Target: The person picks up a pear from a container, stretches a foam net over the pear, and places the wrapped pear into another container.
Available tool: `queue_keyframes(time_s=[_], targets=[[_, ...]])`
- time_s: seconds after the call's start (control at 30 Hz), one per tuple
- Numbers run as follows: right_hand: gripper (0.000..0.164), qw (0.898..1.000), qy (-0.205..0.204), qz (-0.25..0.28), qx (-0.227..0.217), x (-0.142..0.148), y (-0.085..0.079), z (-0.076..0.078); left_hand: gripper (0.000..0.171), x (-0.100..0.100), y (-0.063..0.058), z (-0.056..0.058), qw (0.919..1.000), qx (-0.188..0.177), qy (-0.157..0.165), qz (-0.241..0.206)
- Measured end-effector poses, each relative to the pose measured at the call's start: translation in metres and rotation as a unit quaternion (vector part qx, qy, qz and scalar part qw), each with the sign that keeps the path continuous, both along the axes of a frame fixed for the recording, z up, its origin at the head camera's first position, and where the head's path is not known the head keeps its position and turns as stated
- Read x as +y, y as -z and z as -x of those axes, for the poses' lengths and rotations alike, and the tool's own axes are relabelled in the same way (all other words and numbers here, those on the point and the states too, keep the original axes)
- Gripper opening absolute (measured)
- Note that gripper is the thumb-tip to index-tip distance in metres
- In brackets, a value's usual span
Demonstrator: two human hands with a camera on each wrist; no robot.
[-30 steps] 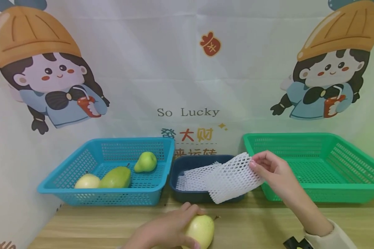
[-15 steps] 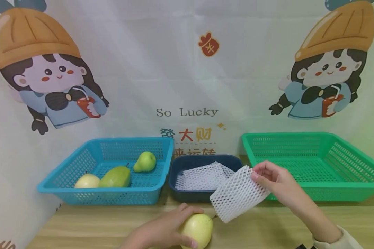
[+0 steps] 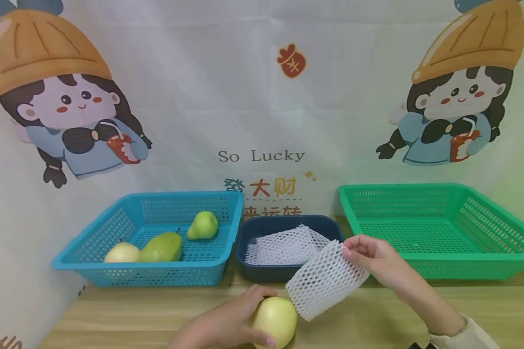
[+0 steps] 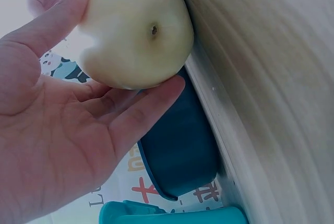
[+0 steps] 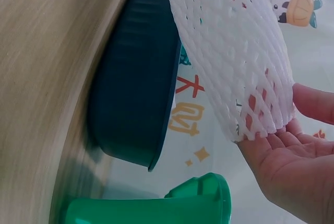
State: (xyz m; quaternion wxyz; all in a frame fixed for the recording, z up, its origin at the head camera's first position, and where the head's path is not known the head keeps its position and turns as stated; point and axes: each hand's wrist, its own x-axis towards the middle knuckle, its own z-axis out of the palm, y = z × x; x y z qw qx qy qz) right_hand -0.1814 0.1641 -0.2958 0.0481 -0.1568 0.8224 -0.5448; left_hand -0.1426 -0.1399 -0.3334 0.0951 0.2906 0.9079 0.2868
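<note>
My left hand holds a round yellow pear on the table, thumb on the near side and fingers behind it. The left wrist view shows the pear's base end, with a small dark dimple. With thumb and fingers, my right hand pinches one end of a white foam net sleeve. The sleeve slants down to the left, its lower end beside the pear's right side; whether they touch I cannot tell. In the right wrist view, the sleeve looks flattish, with fingertips partly hidden behind its edge.
Behind the hands, a dark blue box contains more white foam nets. At left, a blue basket holds a yellow pear, a green mango-like fruit and a green pear. A green basket stands at right.
My right hand has drawn the foam net out from over the dark blue box, down and toward the pear. My left hand stays on the pear, nearly still.
</note>
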Motion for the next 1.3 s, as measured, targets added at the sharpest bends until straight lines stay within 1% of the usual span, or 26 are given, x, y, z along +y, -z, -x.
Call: queue_keyframes(time_s=[0.17,0.33,0.47,0.63,0.87,0.93,1.0,1.1,1.2,1.3], targets=[[0.037,1.000,-0.012,0.003,-0.015,-0.001,0.002,0.000,0.061,-0.001,0.001,0.000,1.0000,0.003,0.006,-0.003],[0.036,1.000,-0.011,0.005,-0.017,-0.003,0.003,0.000,0.065,0.000,0.000,0.000,0.9999,0.009,0.010,0.001],[0.035,1.000,-0.020,0.005,-0.023,-0.007,0.007,0.000,0.066,0.001,0.000,0.001,0.9999,0.002,0.014,0.001],[0.034,0.999,-0.031,0.007,-0.014,-0.010,0.011,0.001,0.066,0.000,-0.001,0.001,0.9999,-0.002,0.014,0.002],[0.032,0.999,-0.048,-0.011,0.018,-0.011,0.013,0.000,0.067,0.000,-0.004,-0.001,1.0000,-0.005,0.005,0.005],[0.036,0.998,-0.052,-0.015,0.018,-0.011,0.013,0.000,0.069,0.001,-0.004,-0.001,0.9999,0.002,0.006,0.007],[0.044,0.998,-0.060,-0.016,0.012,-0.011,0.014,-0.001,0.069,0.001,-0.005,-0.001,0.9999,0.008,0.007,0.009],[0.055,0.997,-0.077,-0.012,-0.007,-0.011,0.014,-0.001,0.065,0.000,-0.004,-0.001,1.0000,0.004,0.009,0.001],[0.057,0.995,-0.094,-0.004,-0.012,-0.011,0.015,-0.002,0.061,-0.001,-0.002,-0.001,0.9998,0.007,0.016,-0.001],[0.055,0.994,-0.108,0.013,-0.002,-0.013,0.015,-0.002,0.062,-0.002,-0.001,0.000,0.9995,0.021,0.021,0.002]])
